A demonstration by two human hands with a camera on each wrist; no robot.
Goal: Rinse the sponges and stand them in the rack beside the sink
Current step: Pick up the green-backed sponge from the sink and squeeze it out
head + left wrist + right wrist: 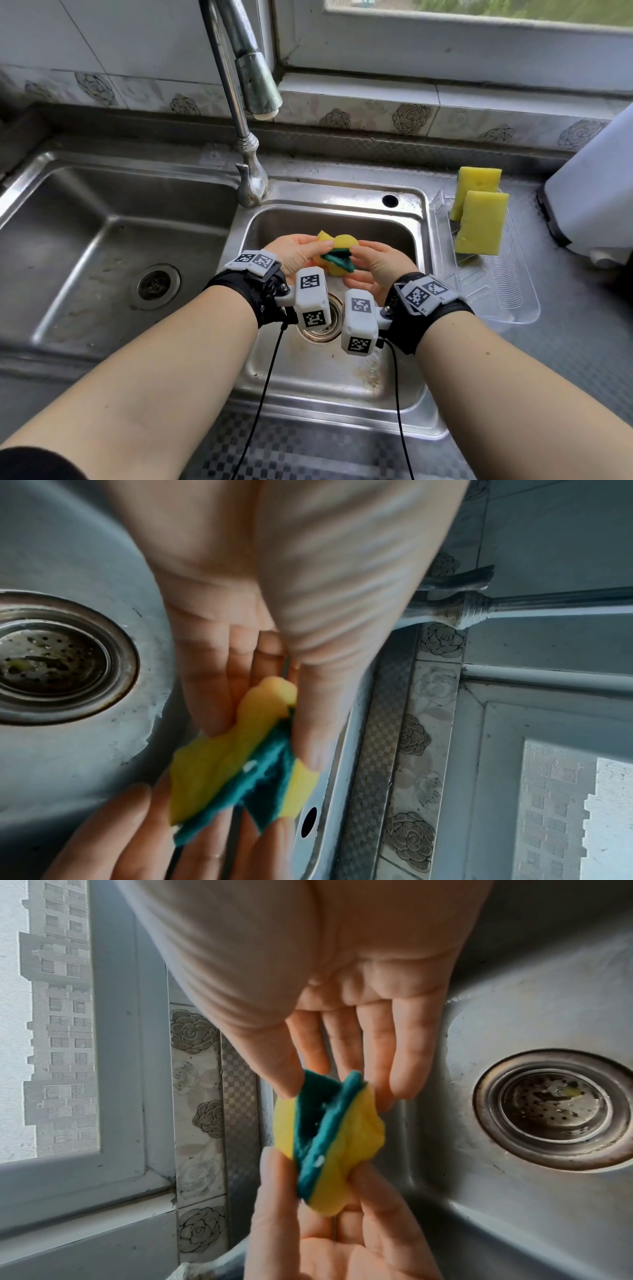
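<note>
sponge (337,255) folded, both hands pinching, underside hidden

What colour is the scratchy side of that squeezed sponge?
Dark teal-green on the yellow sponge, clearest in the right wrist view.

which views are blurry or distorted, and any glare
Head view: sharp, wide-angle bend at the window frame, soft daylight, mild sheen on the sink. Left wrist view: sponge motion-smeared, bluish cast. Right wrist view: palm oversized, sponge soft-edged.
</note>
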